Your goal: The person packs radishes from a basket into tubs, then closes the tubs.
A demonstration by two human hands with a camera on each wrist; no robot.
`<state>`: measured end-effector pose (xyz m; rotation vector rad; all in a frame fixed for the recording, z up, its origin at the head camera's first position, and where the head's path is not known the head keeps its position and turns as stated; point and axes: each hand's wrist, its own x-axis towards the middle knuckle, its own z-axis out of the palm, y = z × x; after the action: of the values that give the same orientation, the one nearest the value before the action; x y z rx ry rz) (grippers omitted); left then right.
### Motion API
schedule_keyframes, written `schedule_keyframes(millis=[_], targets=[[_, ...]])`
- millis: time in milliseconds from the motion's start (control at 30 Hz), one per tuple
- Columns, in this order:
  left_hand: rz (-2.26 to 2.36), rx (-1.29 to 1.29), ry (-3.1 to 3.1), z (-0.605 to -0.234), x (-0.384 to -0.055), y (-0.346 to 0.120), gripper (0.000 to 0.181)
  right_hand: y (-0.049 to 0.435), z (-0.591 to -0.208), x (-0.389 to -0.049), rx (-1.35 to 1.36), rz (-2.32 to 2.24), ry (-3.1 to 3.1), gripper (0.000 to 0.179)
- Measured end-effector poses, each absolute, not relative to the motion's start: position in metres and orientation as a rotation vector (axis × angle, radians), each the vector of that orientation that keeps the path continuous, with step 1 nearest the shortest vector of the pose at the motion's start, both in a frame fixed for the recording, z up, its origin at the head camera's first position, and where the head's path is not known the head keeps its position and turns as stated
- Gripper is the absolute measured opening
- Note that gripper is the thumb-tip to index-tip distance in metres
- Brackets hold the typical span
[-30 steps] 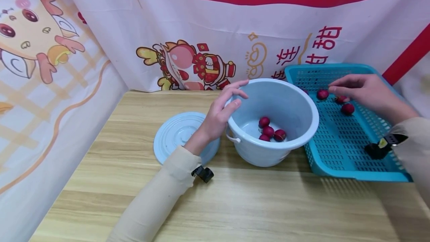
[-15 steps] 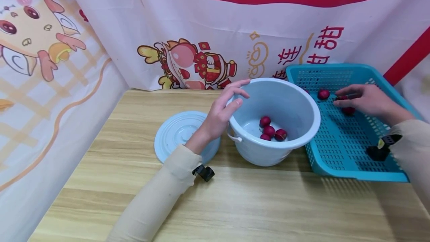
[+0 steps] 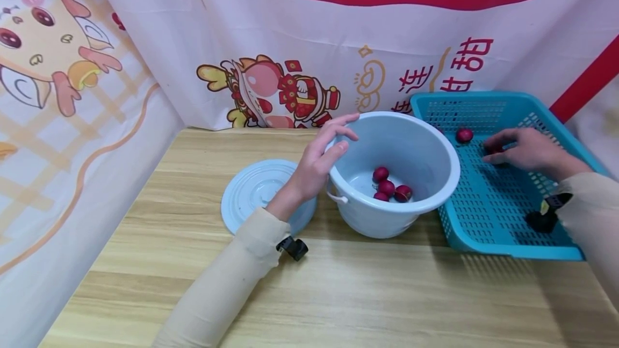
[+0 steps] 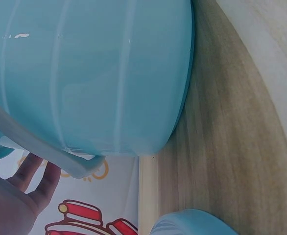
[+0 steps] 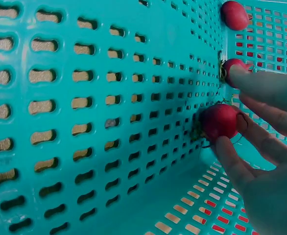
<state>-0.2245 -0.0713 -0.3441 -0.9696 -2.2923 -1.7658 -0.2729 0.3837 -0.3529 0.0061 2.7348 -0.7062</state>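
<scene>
A light-blue bucket (image 3: 382, 222) stands upright, with several radishes (image 3: 386, 188) on its bottom. My left hand (image 3: 316, 162) holds the bucket's left rim, thumb and index finger over the edge. In the left wrist view, other fingers (image 4: 48, 183) lie outside the bucket near its handle (image 4: 60, 159). My right hand (image 3: 524, 149) is down in the blue-green basket (image 3: 512, 251). In the right wrist view it pinches a radish (image 5: 219, 122) between finger and thumb. Another finger touches a second radish (image 5: 234, 68). A third radish (image 3: 465, 135) lies apart.
A round light-blue lid (image 3: 251, 189) lies on the wooden table (image 3: 309, 294) left of the bucket, partly under my left forearm. A printed cloth (image 3: 300, 26) hangs behind the table. The basket stands close against the bucket's right side.
My right hand has lowered toward the front of the basket and closed in on the radishes there, now mostly hiding them in the head view. The left hand and bucket stay put.
</scene>
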Motion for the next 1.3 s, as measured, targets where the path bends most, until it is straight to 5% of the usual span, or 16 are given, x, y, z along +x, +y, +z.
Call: schedule_keyframes(millis=[433, 1300], targets=[[-1.776, -0.960, -2.279, -0.349, -0.225, -0.074, 0.041, 0.382, -0.355, -0.271, -0.043, -0.562, 2.764, 0.058], [-1.748, -1.008, -2.236, -0.351, -0.234, -0.071, 0.040, 0.381, -0.357, -0.272, -0.094, -0.512, 2.802, 0.064]])
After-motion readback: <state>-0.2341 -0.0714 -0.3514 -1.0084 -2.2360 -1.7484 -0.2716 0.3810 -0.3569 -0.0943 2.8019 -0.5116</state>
